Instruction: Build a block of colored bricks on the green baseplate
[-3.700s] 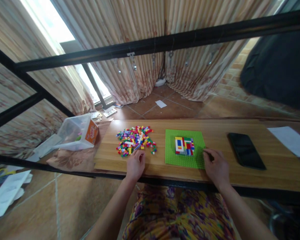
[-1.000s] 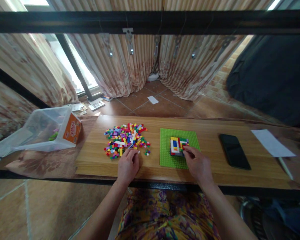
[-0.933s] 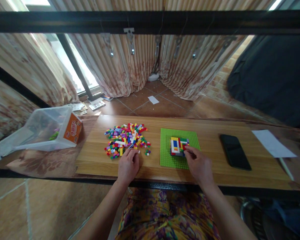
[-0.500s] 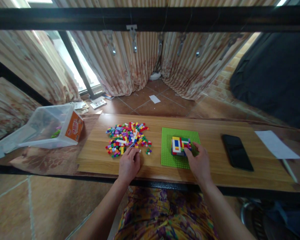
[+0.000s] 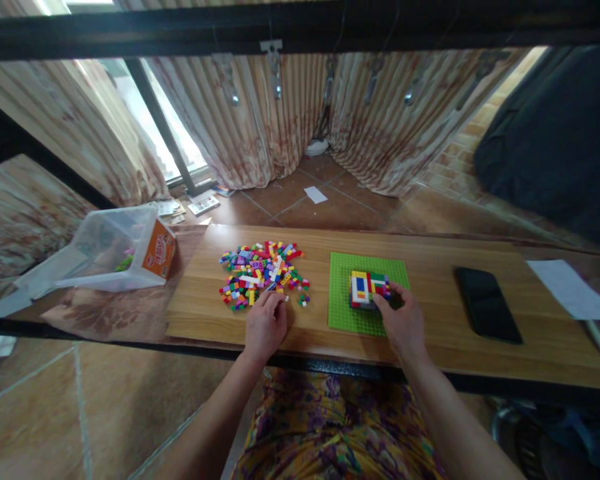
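My left hand point(image 5: 267, 327) is at the near edge of a loose pile of toy building bricks point(image 5: 260, 270) in many colours. Its fingers are curled together; whatever they may pinch is too small to make out. My right hand point(image 5: 403, 321) grips the right side of a block-shaped brick model point(image 5: 361, 291), thumb at the front and fingers behind. White, blue, yellow, red and green bricks show on the model's top. It is over the green studded baseplate point(image 5: 341, 313); whether it is pressed onto the studs I cannot tell.
A wooden board point(image 5: 310, 333) lies under the bricks. At the right are a black phone point(image 5: 487, 305) and white paper point(image 5: 575, 288). A clear plastic bin point(image 5: 115, 257) with an orange label lies tipped at the left. A dark bar point(image 5: 300, 30) crosses above.
The camera view has shifted slightly, moving the whole scene a little right in the picture. Both hands keep nearly the same places by the pile and the model.
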Available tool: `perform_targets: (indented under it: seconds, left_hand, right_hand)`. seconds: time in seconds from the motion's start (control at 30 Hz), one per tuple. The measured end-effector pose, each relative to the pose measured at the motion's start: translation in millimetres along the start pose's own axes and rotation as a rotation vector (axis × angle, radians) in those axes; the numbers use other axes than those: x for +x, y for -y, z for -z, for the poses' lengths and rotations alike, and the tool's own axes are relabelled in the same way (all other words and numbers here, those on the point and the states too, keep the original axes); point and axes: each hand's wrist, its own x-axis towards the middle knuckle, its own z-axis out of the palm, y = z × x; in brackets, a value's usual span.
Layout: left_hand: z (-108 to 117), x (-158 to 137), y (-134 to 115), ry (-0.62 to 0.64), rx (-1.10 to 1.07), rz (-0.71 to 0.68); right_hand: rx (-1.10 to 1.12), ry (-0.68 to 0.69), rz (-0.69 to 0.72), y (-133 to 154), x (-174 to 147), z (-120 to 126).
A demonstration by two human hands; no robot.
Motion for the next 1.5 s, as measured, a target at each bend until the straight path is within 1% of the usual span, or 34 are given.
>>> perform_targets:
  seconds: [0.1,0.17,0.23,0.3,0.33,0.4,0.47,0.53,0.63,0.77,0.97,1.07,1.13,1.2,1.3,1.4,1.5]
  left_hand:
    - [0,0,-1,-0.006,-0.001,0.002]
    - [0,0,-1,-0.011,0.002,0.005]
    - [-1,-1,-1,-0.010,0.006,0.008]
    - [-1,-1,-1,-0.005,0.010,0.014]
    - [-1,-1,-1,-0.001,0.012,0.017]
    - [-2,-2,-2,0.005,0.016,0.025]
    - [-2,-3,-2,0.008,0.017,0.028]
    - [-2,-3,-2,0.010,0.018,0.026]
    - [-2,-3,-3,0.012,0.013,0.024]
    - [-2,-3,-3,0.011,-0.006,0.006]
    - [-3,-4,0,0.012,-0.006,0.002]
    - [-3,-4,-1,0.013,-0.007,0.003]
    - [-2,-3,-2,0.011,-0.009,0.012]
    - [-2,-3,-2,0.010,-0.012,0.022]
    - [-1,-2,-2,0.005,-0.015,0.022]
    - [-1,-2,-1,-0.004,-0.022,0.018]
    - [-2,-2,0,-0.002,-0.016,0.014]
  right_hand:
    - [0.004,0.034,-0.009,-2,2,2]
    - [-0.031,0.035,0.023,1,1,5]
    - [-0.101,-0.037,0.125,10,-4,8]
    - [-0.146,-0.106,0.292,24,-13,5]
    - [-0.140,-0.096,0.385,32,-20,2]
    - [-0.094,0.043,0.525,50,-35,-10]
    - [-0.092,0.205,0.595,65,-49,-26]
    - [-0.130,0.304,0.646,75,-61,-44]
    - [-0.193,0.363,0.703,81,-67,-63]
    - [-0.253,0.407,0.769,80,-62,-73]
    - [-0.285,0.454,0.799,82,-56,-75]
    - [-0.236,0.449,0.800,87,-57,-75]
    - [-0.167,0.443,0.780,91,-59,-70]
    - [-0.085,0.453,0.735,92,-62,-59]
    - [0.013,0.449,0.622,84,-65,-34]
    - [0.013,0.318,0.507,63,-60,-4]
    - [-0.059,0.185,0.397,38,-45,22]
